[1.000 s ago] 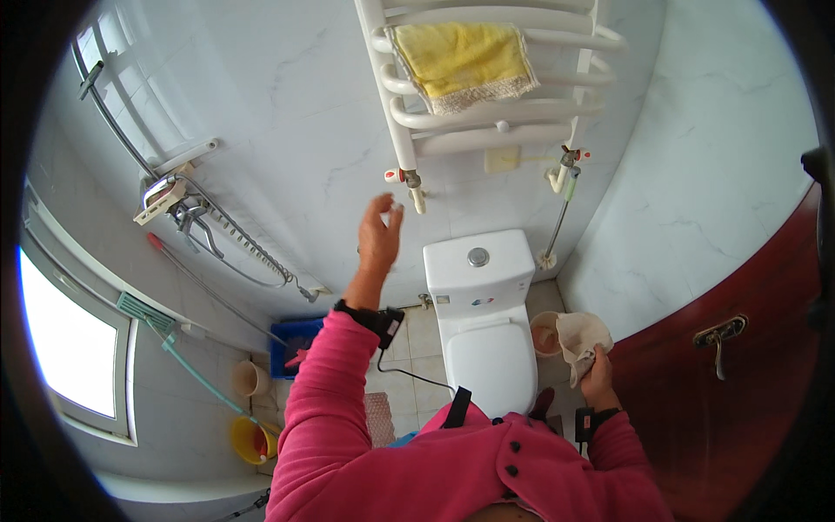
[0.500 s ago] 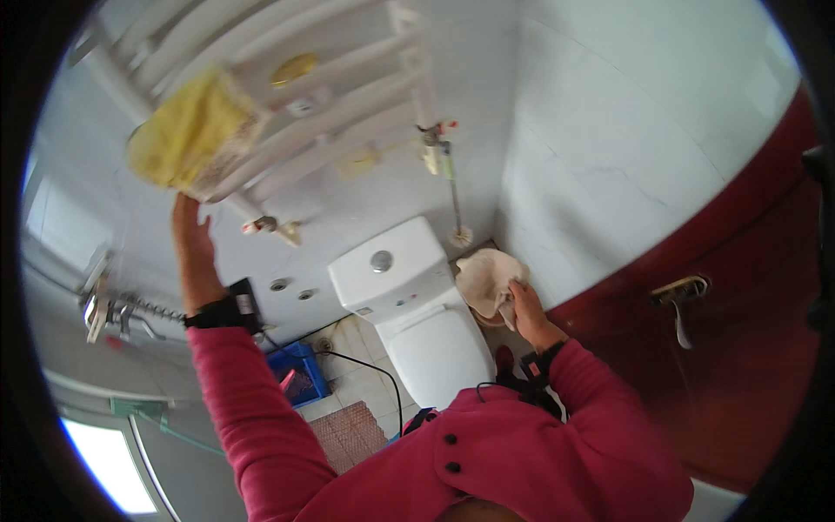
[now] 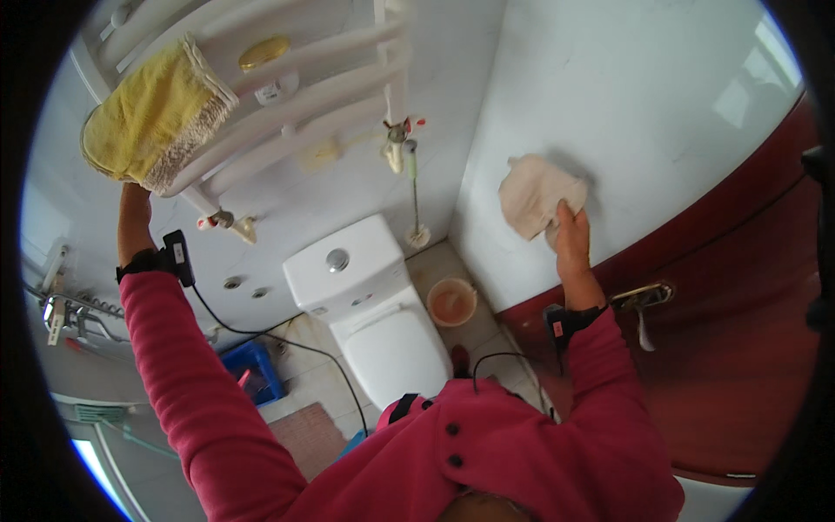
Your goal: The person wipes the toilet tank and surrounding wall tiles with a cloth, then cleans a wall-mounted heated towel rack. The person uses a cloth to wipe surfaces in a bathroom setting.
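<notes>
A pale beige cloth [image 3: 539, 198] is gripped by its lower edge in my right hand [image 3: 571, 239]. It is raised in front of the tiled wall on the right; whether it touches the wall I cannot tell. On the white ladder-style towel radiator [image 3: 300, 130] hangs a thick yellow cloth [image 3: 152, 109] with a fluffy light border. My left hand [image 3: 135, 204] reaches up to the lower edge of this yellow cloth, and its fingers are hidden behind it. Black straps with small boxes and cables sit on both wrists.
Below me stands a white toilet [image 3: 391, 348], with a pinkish bucket [image 3: 452, 302] to its right. A toilet brush [image 3: 417, 228] is by the wall. At lower left are a blue crate [image 3: 261, 370] and a mat [image 3: 309, 442]. A dark red door [image 3: 731, 383] with handle fills the right side.
My right hand has lifted the beige cloth from beside the toilet up to the right wall, uncovering the bucket. My left hand has slipped further behind the yellow cloth. The view has shifted.
</notes>
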Tool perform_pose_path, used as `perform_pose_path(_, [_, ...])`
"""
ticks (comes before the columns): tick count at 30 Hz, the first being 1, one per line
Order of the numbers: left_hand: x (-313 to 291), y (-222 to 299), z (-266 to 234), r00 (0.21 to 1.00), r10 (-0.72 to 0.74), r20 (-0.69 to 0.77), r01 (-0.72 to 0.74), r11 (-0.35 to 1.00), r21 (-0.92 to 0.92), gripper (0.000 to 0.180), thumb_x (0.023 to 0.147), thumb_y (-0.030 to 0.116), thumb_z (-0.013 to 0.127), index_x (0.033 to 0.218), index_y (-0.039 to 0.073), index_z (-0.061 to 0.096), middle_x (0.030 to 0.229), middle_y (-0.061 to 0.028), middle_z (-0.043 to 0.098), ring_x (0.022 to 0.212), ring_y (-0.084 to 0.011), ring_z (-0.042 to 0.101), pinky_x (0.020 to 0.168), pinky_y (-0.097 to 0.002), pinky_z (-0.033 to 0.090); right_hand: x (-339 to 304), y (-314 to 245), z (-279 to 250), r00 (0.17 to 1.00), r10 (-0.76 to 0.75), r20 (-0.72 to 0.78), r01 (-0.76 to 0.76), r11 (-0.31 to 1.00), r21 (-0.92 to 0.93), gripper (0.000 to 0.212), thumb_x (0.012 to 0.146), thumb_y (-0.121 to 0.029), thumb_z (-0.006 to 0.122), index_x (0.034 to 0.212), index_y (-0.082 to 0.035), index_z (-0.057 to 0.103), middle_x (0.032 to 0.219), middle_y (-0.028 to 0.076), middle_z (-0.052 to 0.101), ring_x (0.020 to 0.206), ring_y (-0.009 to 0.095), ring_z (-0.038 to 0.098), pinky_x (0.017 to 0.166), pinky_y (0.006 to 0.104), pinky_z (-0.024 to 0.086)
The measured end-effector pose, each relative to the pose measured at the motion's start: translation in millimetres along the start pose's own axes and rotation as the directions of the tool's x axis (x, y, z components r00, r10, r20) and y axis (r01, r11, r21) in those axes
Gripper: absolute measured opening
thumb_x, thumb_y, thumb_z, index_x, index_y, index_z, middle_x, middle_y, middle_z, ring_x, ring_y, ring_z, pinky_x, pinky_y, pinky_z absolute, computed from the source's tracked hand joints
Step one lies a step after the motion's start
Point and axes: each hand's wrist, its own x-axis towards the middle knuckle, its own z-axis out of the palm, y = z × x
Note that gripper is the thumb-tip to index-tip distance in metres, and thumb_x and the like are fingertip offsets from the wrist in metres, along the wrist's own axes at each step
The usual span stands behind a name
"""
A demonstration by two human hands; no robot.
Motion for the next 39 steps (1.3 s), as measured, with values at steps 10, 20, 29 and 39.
perform_pose_path(10, [-11.6, 26.2, 55.5, 1.0, -0.021, -0.023, 0.025, 0.98, 0.196, 0.061, 0.095, 0.043, 0.061, 0.141, 0.004, 0.052, 0.135, -0.0067, 0.059, 0.12, -0.0181, 0.053, 0.101, -0.0351, 0.041, 74.0, -247.2, 23.5, 0.899, -0.426, -0.104, 0.438, 0.858, 0.269, 0.039, 0.104, -0.026, 0.049, 0.131, 0.002, 0.051, 0.126, 0.01, 0.058, 0.112, 0.021, 0.056, 0.099, 0.0339, 0.045])
perform_pose_path(20, [-19.2, 64.0, 89.1, 0.98, 0.196, 0.02, -0.196, 0.964, 0.178, 0.051, 0.094, 0.029, 0.061, 0.137, 0.002, 0.054, 0.129, -0.0106, 0.063, 0.114, -0.0186, 0.059, 0.097, -0.034, 0.045, 15.2, -92.7, 3.0, 0.928, 0.352, 0.126, -0.302, 0.904, -0.303, 0.038, 0.096, -0.027, 0.058, 0.115, 0.006, 0.061, 0.1, 0.014, 0.068, 0.084, 0.025, 0.066, 0.074, 0.0358, 0.054])
perform_pose_path(29, [-5.6, 47.9, 81.4, 0.977, 0.198, 0.084, -0.21, 0.963, 0.169, 0.052, 0.094, 0.028, 0.062, 0.138, 0.004, 0.052, 0.131, -0.0118, 0.062, 0.117, -0.0189, 0.058, 0.096, -0.034, 0.045, -1.1, -199.7, -3.3, 0.988, -0.076, -0.135, 0.116, 0.942, 0.316, 0.044, 0.099, -0.03, 0.06, 0.131, -0.001, 0.051, 0.117, 0.011, 0.062, 0.101, 0.024, 0.062, 0.081, 0.0382, 0.056])
perform_pose_path(39, [-0.6, 35.5, 83.4, 0.967, 0.255, 0.008, -0.251, 0.948, 0.194, 0.044, 0.091, 0.022, 0.065, 0.129, 0.001, 0.059, 0.122, -0.0122, 0.067, 0.111, -0.0197, 0.06, 0.096, -0.0346, 0.045, 13.3, -394.3, 2.4, 0.051, -0.969, -0.241, 0.577, 0.225, -0.785, 0.035, 0.084, -0.003, 0.072, 0.116, 0.002, 0.058, 0.116, 0.008, 0.057, 0.103, 0.019, 0.056, 0.085, 0.0311, 0.05])
